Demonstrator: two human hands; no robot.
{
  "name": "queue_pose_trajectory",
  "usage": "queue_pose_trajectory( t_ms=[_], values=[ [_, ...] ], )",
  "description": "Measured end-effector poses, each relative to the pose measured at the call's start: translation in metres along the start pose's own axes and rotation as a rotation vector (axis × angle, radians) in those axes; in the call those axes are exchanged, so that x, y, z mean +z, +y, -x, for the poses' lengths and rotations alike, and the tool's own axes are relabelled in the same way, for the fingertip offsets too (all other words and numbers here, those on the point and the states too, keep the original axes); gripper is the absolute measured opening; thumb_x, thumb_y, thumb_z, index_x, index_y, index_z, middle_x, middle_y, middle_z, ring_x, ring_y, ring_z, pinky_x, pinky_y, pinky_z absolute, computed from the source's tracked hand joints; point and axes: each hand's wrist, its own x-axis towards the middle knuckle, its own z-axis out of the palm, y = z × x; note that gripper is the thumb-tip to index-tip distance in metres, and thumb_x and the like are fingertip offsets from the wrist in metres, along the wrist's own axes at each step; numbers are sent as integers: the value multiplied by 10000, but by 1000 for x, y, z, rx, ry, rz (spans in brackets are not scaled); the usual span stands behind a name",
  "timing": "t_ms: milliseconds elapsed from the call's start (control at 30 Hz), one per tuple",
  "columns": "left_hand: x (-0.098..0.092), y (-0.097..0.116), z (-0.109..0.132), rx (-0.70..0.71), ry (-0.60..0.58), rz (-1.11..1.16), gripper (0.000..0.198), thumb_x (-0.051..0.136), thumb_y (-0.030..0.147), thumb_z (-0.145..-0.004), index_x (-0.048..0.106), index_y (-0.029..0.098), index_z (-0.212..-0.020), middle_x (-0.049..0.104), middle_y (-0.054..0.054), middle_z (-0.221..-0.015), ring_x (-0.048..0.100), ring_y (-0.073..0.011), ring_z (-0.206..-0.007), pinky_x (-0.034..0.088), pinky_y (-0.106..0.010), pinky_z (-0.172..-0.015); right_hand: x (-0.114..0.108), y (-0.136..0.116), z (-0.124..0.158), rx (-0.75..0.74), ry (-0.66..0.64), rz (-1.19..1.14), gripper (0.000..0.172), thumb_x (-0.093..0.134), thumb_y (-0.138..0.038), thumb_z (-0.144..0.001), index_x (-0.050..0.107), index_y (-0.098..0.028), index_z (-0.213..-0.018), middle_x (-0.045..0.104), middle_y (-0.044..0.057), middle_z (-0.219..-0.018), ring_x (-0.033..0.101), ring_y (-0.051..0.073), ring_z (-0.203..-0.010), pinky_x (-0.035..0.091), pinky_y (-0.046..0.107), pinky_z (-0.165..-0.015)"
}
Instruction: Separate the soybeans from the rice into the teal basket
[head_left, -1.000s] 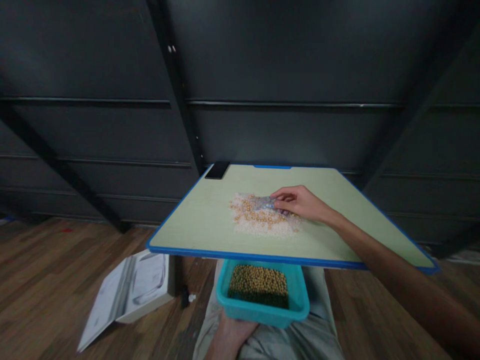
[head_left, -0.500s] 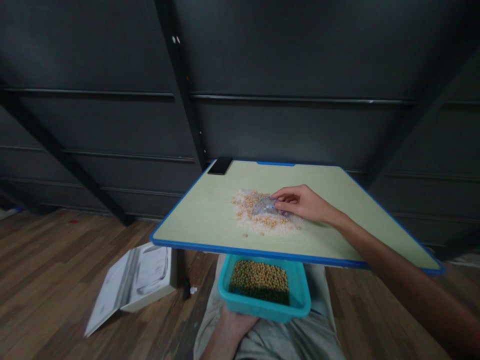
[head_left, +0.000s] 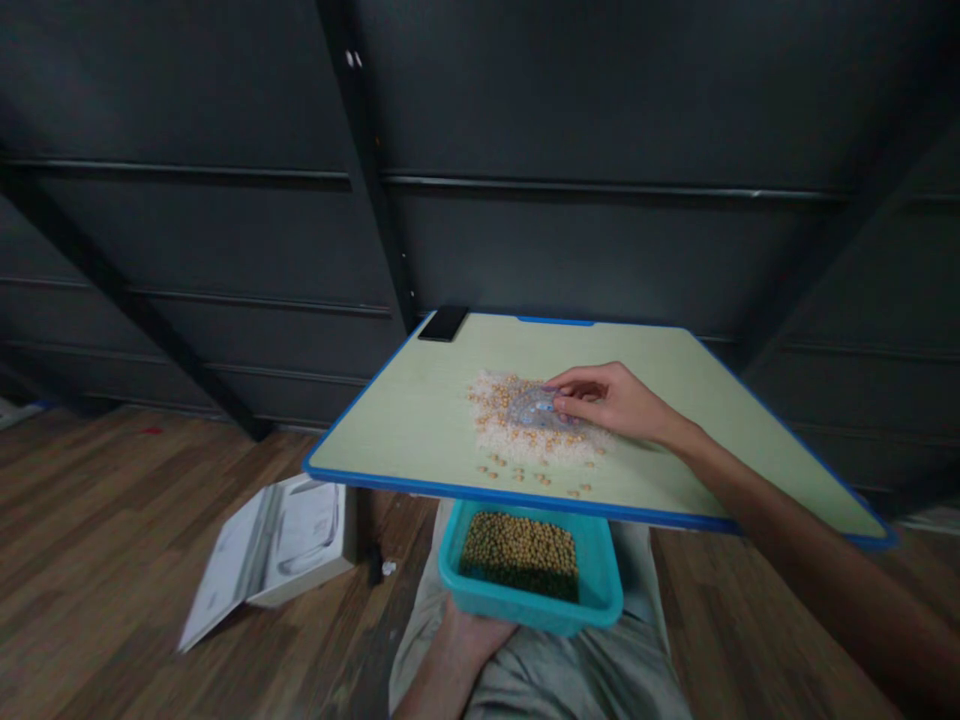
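Observation:
My right hand (head_left: pixel 604 398) reaches over the table from the right, thumb and fingers pinched on a clear plastic piece (head_left: pixel 531 407), which looks rounded and has a small blue-white mark. It lies low over a spread of white rice (head_left: pixel 499 440) mixed with yellow soybeans (head_left: pixel 487 396). Several loose soybeans (head_left: pixel 541 480) lie nearer the front edge. Below the table, a turquoise plastic basin (head_left: pixel 525 606) filled with soybeans rests at my lap. My left hand (head_left: pixel 472 632) holds it from beneath at the near side, the fingers hidden under it.
The pale tabletop (head_left: pixel 405 430) has a blue rim. A black phone (head_left: pixel 444 324) lies at its far left corner. On the wooden floor to the left stands an opened white box (head_left: pixel 304 530), with a small black object (head_left: pixel 374 565) beside it. A dark panelled wall (head_left: pixel 600 250) rises behind.
More soybeans now lie apart from the pile, toward the table's front edge. The right hand with the plastic piece has shifted only slightly. The left hand stays under the basin.

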Motion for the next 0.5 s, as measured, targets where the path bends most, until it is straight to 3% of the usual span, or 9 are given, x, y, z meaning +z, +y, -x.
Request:
queue_pose_trajectory(
  t_ms=[133, 267, 367, 500],
  values=[
    [13, 14, 6, -114, -32, 312, 419, 447, 618, -774, 753, 341, -847, 794, 29, -1178, 705, -344, -1125, 476, -567, -1064, 0, -1, 1, -10, 14, 30, 245, 697, -301, -843, 775, -187, -1045, 773, 71, -924, 675, 176, -761, 546, 311, -705],
    [18, 24, 8, -146, -22, 348, 365, 490, 591, -754, 751, 339, -792, 836, 25, -1036, 711, -349, -1114, 466, -583, -1073, 0, -2, 1, -25, 26, 60, 248, 690, -306, -850, 778, -195, -1054, 777, 64, -926, 681, 177, -763, 551, 316, -714],
    [15, 19, 5, -141, -63, 425, 361, 501, 571, -789, 763, 331, -850, 844, 12, -998, 698, -337, -1146, 463, -577, -1078, 0, -2, 2, -39, 30, 74, 256, 692, -306, -854, 777, -195, -1068, 779, 70, -969, 687, 180, -782, 552, 318, -727],
    [8, 8, 1, -160, -127, 499, 413, 440, 567, -843, 768, 332, -933, 813, 17, -1131, 673, -332, -1193, 474, -570, -1074, 0, -1, 3, -48, 23, 61, 274, 701, -319, -856, 775, -195, -1088, 780, 67, -945, 690, 176, -771, 555, 304, -708]
  ],
)
